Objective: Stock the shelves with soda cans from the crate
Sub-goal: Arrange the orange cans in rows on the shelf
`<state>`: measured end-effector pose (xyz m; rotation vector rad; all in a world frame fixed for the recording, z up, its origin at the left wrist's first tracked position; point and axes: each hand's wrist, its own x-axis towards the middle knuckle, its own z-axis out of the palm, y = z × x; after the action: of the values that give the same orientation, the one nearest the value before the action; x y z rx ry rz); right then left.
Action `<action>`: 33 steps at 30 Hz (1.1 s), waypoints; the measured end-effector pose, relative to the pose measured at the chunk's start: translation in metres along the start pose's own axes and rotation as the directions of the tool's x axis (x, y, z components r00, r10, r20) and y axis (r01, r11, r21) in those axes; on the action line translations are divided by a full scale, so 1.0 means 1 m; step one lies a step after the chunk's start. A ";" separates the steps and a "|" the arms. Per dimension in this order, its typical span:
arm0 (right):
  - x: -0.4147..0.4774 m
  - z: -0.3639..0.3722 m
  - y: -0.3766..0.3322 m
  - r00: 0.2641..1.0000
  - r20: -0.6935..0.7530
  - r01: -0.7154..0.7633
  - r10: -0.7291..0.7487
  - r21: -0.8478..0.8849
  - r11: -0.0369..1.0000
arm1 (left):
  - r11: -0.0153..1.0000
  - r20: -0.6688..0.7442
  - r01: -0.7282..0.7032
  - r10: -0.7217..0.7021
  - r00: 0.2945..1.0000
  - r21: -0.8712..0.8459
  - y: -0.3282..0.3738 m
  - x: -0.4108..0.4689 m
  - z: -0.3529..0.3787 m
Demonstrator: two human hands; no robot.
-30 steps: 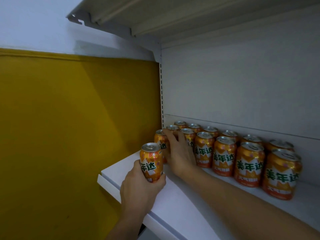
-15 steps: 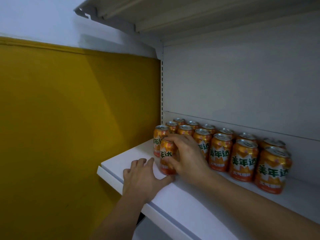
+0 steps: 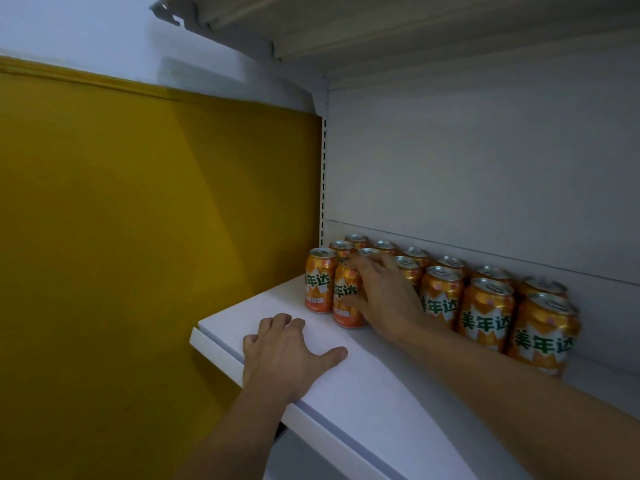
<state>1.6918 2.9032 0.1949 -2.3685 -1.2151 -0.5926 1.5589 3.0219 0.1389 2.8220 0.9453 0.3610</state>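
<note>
Several orange soda cans stand in rows along the back of a white shelf [image 3: 381, 403]. My right hand [image 3: 384, 296] grips an orange can [image 3: 343, 299] standing at the front left of the group, fingers over its top and thumb on its side. Just to its left stands another orange can [image 3: 318, 280]. My left hand [image 3: 280, 355] rests palm down on the shelf near its front left corner, thumb spread, holding nothing. The crate is out of view.
A yellow wall [image 3: 156, 237] runs along the left beyond the shelf's end. Another shelf [image 3: 381, 26] hangs overhead. The shelf's white back panel [image 3: 485, 168] rises behind the cans, which fill the back strip to the right.
A second ago my left hand held the can; my right hand took it and set it in the front row. My left hand now lies flat on the shelf.
</note>
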 end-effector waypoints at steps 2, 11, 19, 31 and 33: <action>0.001 0.002 -0.002 1.000 0.004 -0.006 0.006 0.013 1.000 | 1.000 0.001 0.003 -0.003 1.000 -0.002 0.000 0.000 0.000; 0.003 0.008 0.001 0.999 0.033 0.016 -0.019 0.098 0.995 | 1.000 -0.020 0.011 -0.011 1.000 -0.028 0.000 0.001 0.002; -0.048 0.006 -0.010 0.995 -0.102 0.041 -0.006 0.350 0.936 | 0.957 -0.211 -0.011 -0.053 0.976 -0.291 -0.001 -0.005 0.003; -0.088 0.015 -0.065 0.932 0.183 0.222 -0.312 0.392 0.893 | 0.947 -0.172 -0.289 0.264 0.949 -0.142 -0.055 -0.077 0.010; -0.087 0.020 -0.086 0.910 0.214 0.245 -0.354 0.410 0.879 | 0.966 -0.188 -0.253 0.239 0.953 -0.052 -0.088 -0.094 0.004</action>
<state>1.5786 2.9033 0.1455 -1.9946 -1.6780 -0.0858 1.4373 3.0345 0.0994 2.8787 0.5913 0.6781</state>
